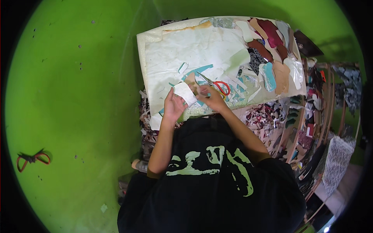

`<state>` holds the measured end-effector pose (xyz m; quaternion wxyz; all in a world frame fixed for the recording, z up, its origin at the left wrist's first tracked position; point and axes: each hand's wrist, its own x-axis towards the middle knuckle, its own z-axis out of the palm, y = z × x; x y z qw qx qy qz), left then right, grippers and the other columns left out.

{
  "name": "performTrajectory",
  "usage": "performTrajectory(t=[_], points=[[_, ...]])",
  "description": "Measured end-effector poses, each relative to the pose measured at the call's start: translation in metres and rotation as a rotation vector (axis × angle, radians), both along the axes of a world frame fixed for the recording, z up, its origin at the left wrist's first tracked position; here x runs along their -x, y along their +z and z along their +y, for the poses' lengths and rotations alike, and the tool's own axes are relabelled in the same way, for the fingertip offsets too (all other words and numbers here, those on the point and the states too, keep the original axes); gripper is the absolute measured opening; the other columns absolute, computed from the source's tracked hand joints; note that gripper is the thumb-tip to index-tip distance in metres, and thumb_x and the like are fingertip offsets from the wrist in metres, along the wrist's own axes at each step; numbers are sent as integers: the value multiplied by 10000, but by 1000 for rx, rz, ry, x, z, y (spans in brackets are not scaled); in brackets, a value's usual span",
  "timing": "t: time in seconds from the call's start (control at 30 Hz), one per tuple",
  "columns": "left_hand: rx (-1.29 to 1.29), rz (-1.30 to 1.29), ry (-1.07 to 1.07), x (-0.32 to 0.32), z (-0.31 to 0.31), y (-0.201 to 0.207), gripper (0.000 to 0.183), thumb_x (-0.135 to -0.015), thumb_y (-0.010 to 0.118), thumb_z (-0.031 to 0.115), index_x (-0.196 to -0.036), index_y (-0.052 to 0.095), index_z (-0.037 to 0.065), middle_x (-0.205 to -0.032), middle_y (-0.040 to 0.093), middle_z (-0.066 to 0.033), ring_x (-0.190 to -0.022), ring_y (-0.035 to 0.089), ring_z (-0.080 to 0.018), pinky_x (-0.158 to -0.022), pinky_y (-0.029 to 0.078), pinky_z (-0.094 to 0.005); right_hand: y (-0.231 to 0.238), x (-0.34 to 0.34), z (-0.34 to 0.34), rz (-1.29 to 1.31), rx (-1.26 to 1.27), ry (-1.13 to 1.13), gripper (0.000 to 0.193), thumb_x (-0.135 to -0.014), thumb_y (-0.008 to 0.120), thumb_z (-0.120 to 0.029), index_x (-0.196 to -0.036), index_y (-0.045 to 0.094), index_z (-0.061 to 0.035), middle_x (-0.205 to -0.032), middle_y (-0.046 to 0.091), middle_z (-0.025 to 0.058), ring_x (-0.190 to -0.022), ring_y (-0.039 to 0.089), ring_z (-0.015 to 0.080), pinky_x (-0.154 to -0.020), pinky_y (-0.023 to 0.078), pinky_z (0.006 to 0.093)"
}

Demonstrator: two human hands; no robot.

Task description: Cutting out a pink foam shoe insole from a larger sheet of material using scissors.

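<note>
My left hand [174, 105] holds a white, roughly square piece of sheet material [184, 91] by its left side, with the thumb along its edge. Close to the right edge of that piece is my right hand [211, 98]. Its fingers are smeared by motion, so whether they grip anything cannot be made out. Just beyond the white piece a tan piece [190, 79] shows in part. A pair of scissors [220, 86] with red and yellow handles lies on the table beside my right hand, blades pointing away to the left. Teal and white offcuts [202, 70] are scattered around them.
The pale table [155, 62] carries a large white sheet. Sole-shaped cut pieces in teal [268, 77], tan [281, 77] and maroon [270, 33] cover its right side. Shelving [328, 105] with material stands at right. Scraps [264, 118] are heaped below the table's near edge.
</note>
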<state>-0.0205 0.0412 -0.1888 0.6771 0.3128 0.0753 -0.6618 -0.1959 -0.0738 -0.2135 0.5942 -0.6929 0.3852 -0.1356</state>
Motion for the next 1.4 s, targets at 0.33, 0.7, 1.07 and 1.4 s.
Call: performTrajectory(t=[0.33,0.7,1.07,1.4], points=[[-27,-273,-284,14,-38,0,462,-1028,520,347,-1318,483,-10,-1213,617,-160,-1125,621,-254,-978,501,-387,7,41,26,-44,-283,-199,267,-892,720,-130,-1092,669,40,-929,692,31,-811,613,75,-730,501,250],[-58,-1004,-628,106,-149,-5,191,-901,726,157,-979,703,-17,-775,675,-37,-655,598,-78,-635,501,-225,-6,191,-14,-104,-354,-597,140,-902,691,-100,-978,666,14,-812,668,32,-669,584,80,-599,471,235],[265,-1340,-843,229,-305,-45,140,-917,691,135,-1025,650,57,-816,606,12,-661,501,-68,-613,449,-239,-4,305,-106,-246,-142,-1104,103,-841,683,48,-916,626,7,-870,629,46,-711,605,96,-653,486,224],[75,-97,-918,257,-370,-61,369,-1001,547,156,-1341,420,88,-1303,585,-184,-1199,597,-275,-1045,480,-422,13,325,-163,24,502,-868,152,-765,729,62,-838,607,8,-993,636,129,-906,653,220,-757,513,281]])
